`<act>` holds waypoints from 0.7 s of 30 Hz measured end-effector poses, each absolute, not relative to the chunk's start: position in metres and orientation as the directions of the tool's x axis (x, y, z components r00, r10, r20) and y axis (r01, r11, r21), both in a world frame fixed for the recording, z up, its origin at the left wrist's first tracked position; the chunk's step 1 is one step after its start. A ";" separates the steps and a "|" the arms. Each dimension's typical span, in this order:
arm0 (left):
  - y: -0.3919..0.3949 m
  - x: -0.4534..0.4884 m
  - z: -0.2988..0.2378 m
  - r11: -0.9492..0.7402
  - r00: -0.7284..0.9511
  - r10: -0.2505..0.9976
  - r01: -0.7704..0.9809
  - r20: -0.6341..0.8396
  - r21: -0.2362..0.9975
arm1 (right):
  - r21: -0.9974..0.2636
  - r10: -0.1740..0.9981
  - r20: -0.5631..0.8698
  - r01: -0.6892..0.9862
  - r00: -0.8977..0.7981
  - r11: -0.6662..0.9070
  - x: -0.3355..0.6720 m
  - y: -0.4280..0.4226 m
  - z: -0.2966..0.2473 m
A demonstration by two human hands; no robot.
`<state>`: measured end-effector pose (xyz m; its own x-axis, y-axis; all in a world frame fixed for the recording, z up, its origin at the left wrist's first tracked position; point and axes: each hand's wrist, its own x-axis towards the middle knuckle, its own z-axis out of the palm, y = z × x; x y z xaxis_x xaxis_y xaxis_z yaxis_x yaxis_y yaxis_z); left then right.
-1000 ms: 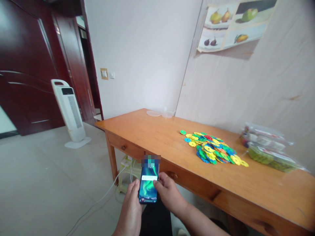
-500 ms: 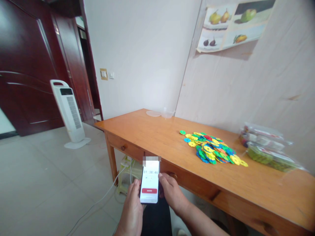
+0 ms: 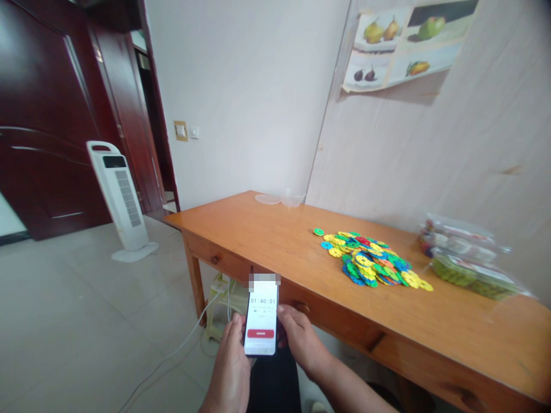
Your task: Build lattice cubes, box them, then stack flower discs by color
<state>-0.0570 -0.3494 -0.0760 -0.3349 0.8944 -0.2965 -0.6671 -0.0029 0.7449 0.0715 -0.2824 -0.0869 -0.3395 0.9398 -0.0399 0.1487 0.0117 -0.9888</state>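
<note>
I hold a smartphone (image 3: pixel 261 319) upright in front of me with both hands, below the near edge of the wooden table (image 3: pixel 275 229). My left hand (image 3: pixel 229 367) wraps its left side and bottom. My right hand (image 3: pixel 298 339) grips its right edge. The screen is white with a timer reading and a red button. A pile of coloured plastic discs (image 3: pixel 370 261), yellow, green, blue and red, lies on the table to the right, out of reach of both hands.
Clear bags (image 3: pixel 467 255) of more pieces lie at the table's right end. A clear bowl (image 3: pixel 293 199) and lid (image 3: pixel 267 198) sit at the far corner. A white tower heater (image 3: pixel 118 198) stands by a dark red door (image 3: pixel 43 115). A cable (image 3: pixel 172 353) crosses the tiled floor.
The phone screen went from a green wallpaper to a white timer page, and its reading has advanced. My right thumb came off the screen to the phone's edge. The hands barely moved.
</note>
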 end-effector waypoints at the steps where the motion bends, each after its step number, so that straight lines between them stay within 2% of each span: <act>1: -0.350 -0.057 -0.075 -0.006 -0.333 0.896 -0.672 -0.295 0.740 | -0.987 0.939 -0.041 0.159 -0.343 0.015 0.071 -0.283 -0.086; 8: -0.352 -0.061 -0.087 -0.027 -0.359 0.895 -0.637 -0.265 0.771 | -0.984 0.913 -0.063 0.178 -0.404 0.011 0.070 -0.285 -0.089; 14: -0.356 -0.069 -0.121 -0.011 -0.471 0.874 -0.263 -0.119 0.965 | -0.988 0.841 -0.085 0.154 -0.534 -0.002 0.066 -0.290 -0.085; 21: -0.357 -0.071 -0.146 0.012 -0.505 0.863 0.012 -0.004 1.000 | -0.970 0.799 -0.147 0.243 -0.583 -0.001 0.061 -0.292 -0.097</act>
